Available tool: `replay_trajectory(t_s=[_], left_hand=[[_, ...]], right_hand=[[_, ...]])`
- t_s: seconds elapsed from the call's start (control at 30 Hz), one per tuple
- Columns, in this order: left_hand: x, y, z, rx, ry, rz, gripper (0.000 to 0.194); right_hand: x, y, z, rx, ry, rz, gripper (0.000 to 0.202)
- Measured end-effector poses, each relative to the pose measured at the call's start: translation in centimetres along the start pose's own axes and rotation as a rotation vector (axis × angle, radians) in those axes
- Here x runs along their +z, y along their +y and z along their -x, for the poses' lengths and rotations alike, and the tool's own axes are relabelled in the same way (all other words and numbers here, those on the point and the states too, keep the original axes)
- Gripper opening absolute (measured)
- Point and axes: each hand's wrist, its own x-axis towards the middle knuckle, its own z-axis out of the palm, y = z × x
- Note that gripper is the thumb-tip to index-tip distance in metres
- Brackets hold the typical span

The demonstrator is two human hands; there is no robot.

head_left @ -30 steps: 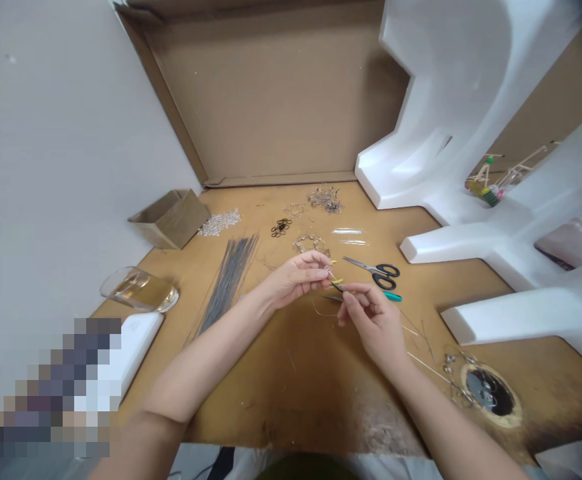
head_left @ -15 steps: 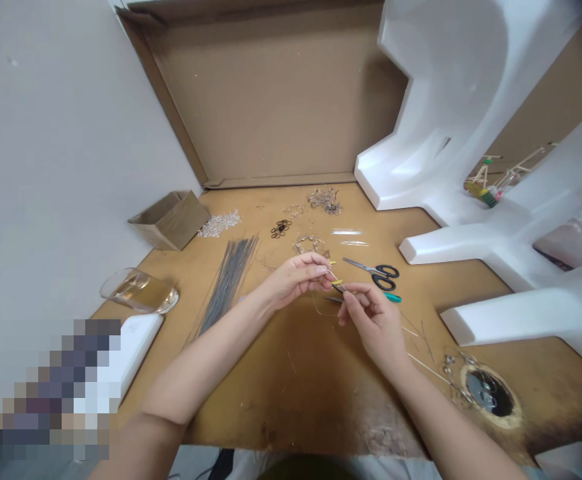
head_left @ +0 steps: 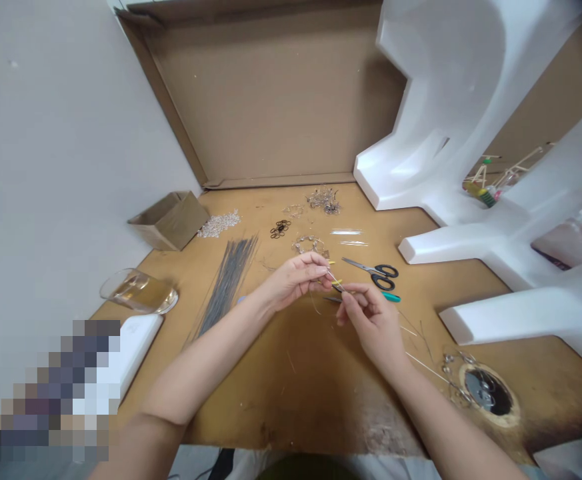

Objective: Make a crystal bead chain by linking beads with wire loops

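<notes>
My left hand (head_left: 305,279) is closed in a pinch on one end of a thin, light wire (head_left: 336,276), near the middle of the table. The other end runs to my right hand (head_left: 369,320), whose thumb and fingers pinch it. Fine detail between the fingertips is too small to make out. Just behind the fingers lies something with yellow parts (head_left: 337,282), mostly hidden. A wire ring with clear beads (head_left: 309,245) rests beyond my left hand. Black-handled scissors (head_left: 373,270) lie beyond my right hand, close to a teal handle (head_left: 391,297).
Grey wires (head_left: 228,283) lie in a bundle at left, beside a glass (head_left: 143,292) of liquid. Clear beads (head_left: 219,223) are heaped by a cardboard box (head_left: 171,220). White moulded arms (head_left: 501,313) reach in from the right. A round hole (head_left: 491,393) sits at front right.
Both hands keep nearly the same place and pinch. The loose strand hanging below my left hand has shifted slightly; the rest looks still.
</notes>
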Motion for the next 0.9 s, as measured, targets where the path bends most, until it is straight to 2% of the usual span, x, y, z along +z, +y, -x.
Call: replay_trajectory(t_s=[0.23, 0.33, 0.5, 0.6, 0.73, 0.9], left_hand=[[0.1, 0.6, 0.4, 0.089, 0.032, -0.285, 0.024], [0.0, 0.9, 0.6, 0.077, -0.014, -0.273, 0.024], [-0.2, 1.0, 0.7, 0.081, -0.045, -0.194, 0.026], [0.1, 0.8, 0.8, 0.044, -0.052, -0.232, 0.018], [0.7, 0.7, 1.1, 0.029, -0.061, -0.256, 0.019], [1.3, 1.2, 1.4, 0.087, -0.111, -0.472, 0.016]], right_hand=[[0.2, 0.0, -0.1, 0.073, -0.027, -0.027, 0.019], [0.2, 0.0, -0.2, 0.094, -0.059, -0.106, 0.021], [0.1, -0.4, -0.4, 0.139, -0.197, -0.252, 0.022], [0.1, -0.5, -0.5, 0.178, -0.205, -0.308, 0.023], [0.2, -0.4, -0.6, 0.235, -0.218, -0.32, 0.029], [0.2, -0.2, -0.7, 0.293, -0.266, -0.274, 0.031]])
